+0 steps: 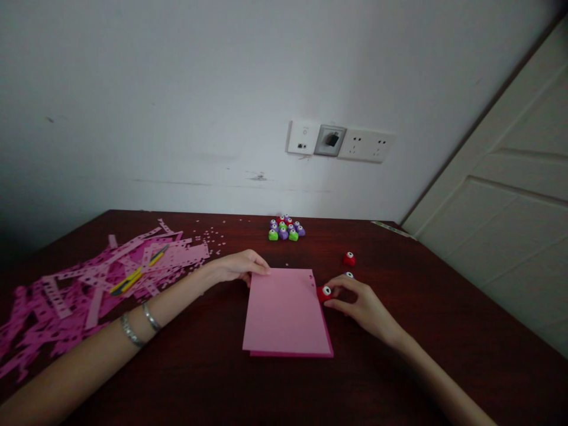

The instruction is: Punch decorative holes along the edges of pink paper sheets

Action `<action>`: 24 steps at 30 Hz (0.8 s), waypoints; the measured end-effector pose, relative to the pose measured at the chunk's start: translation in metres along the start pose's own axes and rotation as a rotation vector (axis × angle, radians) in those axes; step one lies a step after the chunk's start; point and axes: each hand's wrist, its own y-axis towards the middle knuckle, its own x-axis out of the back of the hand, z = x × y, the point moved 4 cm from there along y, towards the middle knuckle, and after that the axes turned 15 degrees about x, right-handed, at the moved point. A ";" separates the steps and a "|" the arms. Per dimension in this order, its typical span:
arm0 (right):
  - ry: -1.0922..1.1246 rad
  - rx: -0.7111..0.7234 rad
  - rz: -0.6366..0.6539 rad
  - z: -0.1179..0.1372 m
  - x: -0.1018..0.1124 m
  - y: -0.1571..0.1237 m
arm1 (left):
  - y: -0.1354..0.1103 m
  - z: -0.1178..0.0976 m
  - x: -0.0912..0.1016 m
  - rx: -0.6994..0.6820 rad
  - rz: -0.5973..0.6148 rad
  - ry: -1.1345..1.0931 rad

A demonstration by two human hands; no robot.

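Observation:
A sheet of pink paper [286,316] lies in front of me, over a darker pink sheet [290,354] that shows along its lower and right edges. My left hand [242,266] pinches the upper left corner, thumb on top. At the right edge, my right hand [355,299] grips a small red craft punch [325,293] between thumb and fingers, set against the paper. Small punched holes [311,280] show near the upper right corner. Just behind my right hand, another punch [349,275] is partly hidden, and a red punch [349,259] stands farther back.
Several purple, green and red punches [284,232] cluster by the wall. On the left lies a heap of punched pink paper strips [95,302] with yellow-handled scissors or a cutter [139,271] on top. Tiny paper bits [215,239] are scattered nearby. A flat strip [393,229] lies at the back right edge.

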 end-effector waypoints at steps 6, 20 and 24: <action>0.011 0.004 0.019 0.001 -0.001 0.000 | -0.001 -0.001 -0.001 0.007 -0.004 0.001; -0.063 -0.016 0.131 0.005 -0.009 0.003 | 0.003 -0.003 -0.019 -0.130 -0.109 0.236; -0.077 -0.018 0.138 0.003 -0.011 0.002 | -0.012 -0.015 -0.029 -0.331 -0.548 0.671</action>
